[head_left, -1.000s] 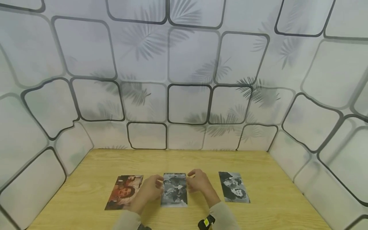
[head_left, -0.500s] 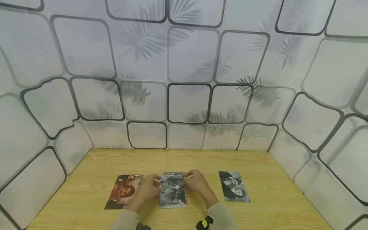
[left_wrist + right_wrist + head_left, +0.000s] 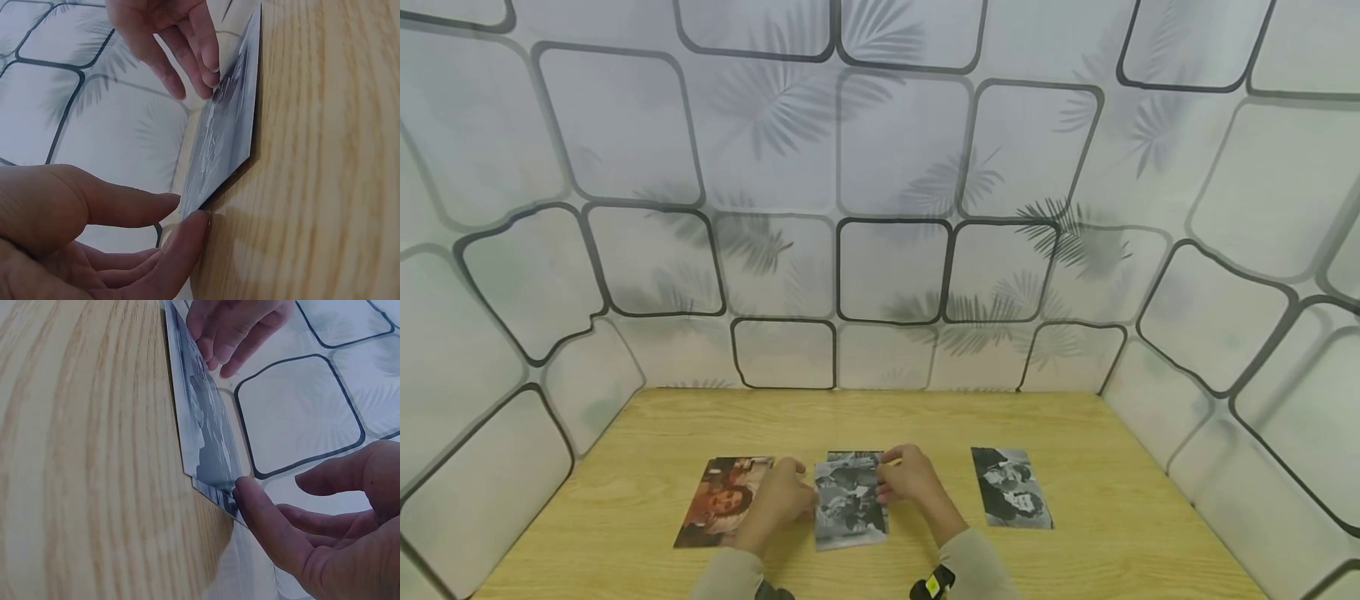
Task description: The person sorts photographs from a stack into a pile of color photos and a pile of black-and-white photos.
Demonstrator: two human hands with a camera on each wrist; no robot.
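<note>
In the middle of the table a black-and-white photo (image 3: pixel 850 507) lies flat. Another print (image 3: pixel 855 457) shows from beneath it along the far and right edges. My left hand (image 3: pixel 781 502) is at the top photo's left side; in the left wrist view a fingertip (image 3: pixel 199 222) touches the photo's edge, with the thumb spread from that finger. On the opposite side is my right hand (image 3: pixel 912 477). One of its fingertips (image 3: pixel 244 490) touches the photos' edge in the right wrist view, and its thumb stands apart.
A reddish colour photo (image 3: pixel 718 504) lies left, partly behind my left forearm, with more edges showing under it. Another black-and-white photo (image 3: pixel 1011 489) lies to the right. Patterned cloth walls (image 3: pixel 891 271) enclose the wooden table (image 3: pixel 1105 483) at the back and sides.
The top middle photo has slid slightly left and towards me, uncovering the print below it. Both hands have shifted a little left with it. The side photos stay put.
</note>
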